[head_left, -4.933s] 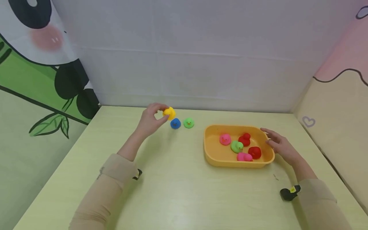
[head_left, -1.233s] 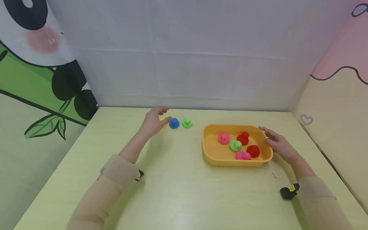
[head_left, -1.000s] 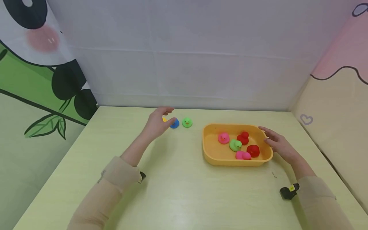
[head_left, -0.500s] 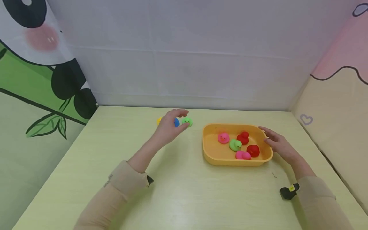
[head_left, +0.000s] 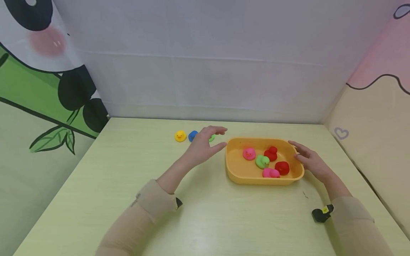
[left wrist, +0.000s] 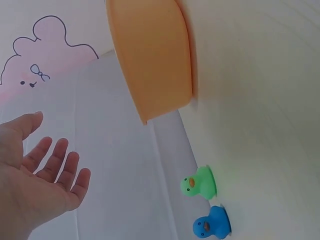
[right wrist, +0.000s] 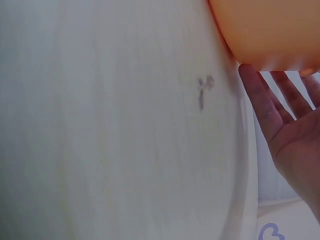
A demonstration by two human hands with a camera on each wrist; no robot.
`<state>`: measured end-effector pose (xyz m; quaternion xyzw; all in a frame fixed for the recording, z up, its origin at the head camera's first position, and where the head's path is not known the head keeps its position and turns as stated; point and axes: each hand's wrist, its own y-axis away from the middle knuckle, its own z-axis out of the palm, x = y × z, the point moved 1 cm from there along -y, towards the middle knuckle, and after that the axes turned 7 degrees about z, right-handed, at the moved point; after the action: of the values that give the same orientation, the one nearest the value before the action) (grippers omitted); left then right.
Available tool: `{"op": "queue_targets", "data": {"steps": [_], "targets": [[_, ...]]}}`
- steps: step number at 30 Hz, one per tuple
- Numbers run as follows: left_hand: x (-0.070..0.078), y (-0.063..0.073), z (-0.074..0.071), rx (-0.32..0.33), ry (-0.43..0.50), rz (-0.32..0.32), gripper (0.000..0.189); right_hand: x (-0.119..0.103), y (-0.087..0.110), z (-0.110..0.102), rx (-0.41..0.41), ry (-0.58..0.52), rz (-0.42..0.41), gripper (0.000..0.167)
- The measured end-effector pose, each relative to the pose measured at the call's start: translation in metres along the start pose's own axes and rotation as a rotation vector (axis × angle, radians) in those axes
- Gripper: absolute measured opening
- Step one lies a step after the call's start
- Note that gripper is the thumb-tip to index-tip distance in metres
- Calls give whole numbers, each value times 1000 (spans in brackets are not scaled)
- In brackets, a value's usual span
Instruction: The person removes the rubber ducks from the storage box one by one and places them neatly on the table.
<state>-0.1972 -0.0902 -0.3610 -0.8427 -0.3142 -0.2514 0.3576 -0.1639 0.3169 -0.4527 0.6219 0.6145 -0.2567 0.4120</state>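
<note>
My left hand (head_left: pixel 201 146) is in the air just left of the yellow-orange plastic tub (head_left: pixel 250 180), its fingers spread and holding nothing. In the left wrist view the palm of the left hand (left wrist: pixel 42 185) shows bare. Behind it on the table, a green rubber duck (head_left: pixel 212 138) is mostly hidden and a blue rubber duck (head_left: pixel 193 136) partly hidden. A yellow rubber duck (head_left: pixel 180 136) sits left of the blue one. My right hand (head_left: pixel 312 161) rests its extended fingertips (right wrist: pixel 248 71) against the tub's right end.
Inside the tub lie a pink duck (head_left: pixel 249 154), a green duck (head_left: pixel 262 161), two red ducks (head_left: pixel 282 168) and a second pink duck (head_left: pixel 271 173). A pale wall (head_left: pixel 205 89) stands along the table's (head_left: pixel 224 220) back edge, with printed side panels left and right.
About five seconds ago my left hand pinched the yellow duck; it now sits left of the blue one, released. The left hand has since moved right, toward the tub. The right hand stays put.
</note>
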Motion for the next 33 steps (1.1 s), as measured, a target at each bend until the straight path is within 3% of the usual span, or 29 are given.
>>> {"op": "queue_targets", "data": {"steps": [11,18,33], "targets": [[-7,-11,25,-86,31,37,46,-1,1,1,14,12,4,58],[-14,-18,39,-176,29,17,48,-2,2,1,15,13,3,58],[-40,-50,75,-261,12,7,49,1,-23,-15,-16,25,-17,58]]}}
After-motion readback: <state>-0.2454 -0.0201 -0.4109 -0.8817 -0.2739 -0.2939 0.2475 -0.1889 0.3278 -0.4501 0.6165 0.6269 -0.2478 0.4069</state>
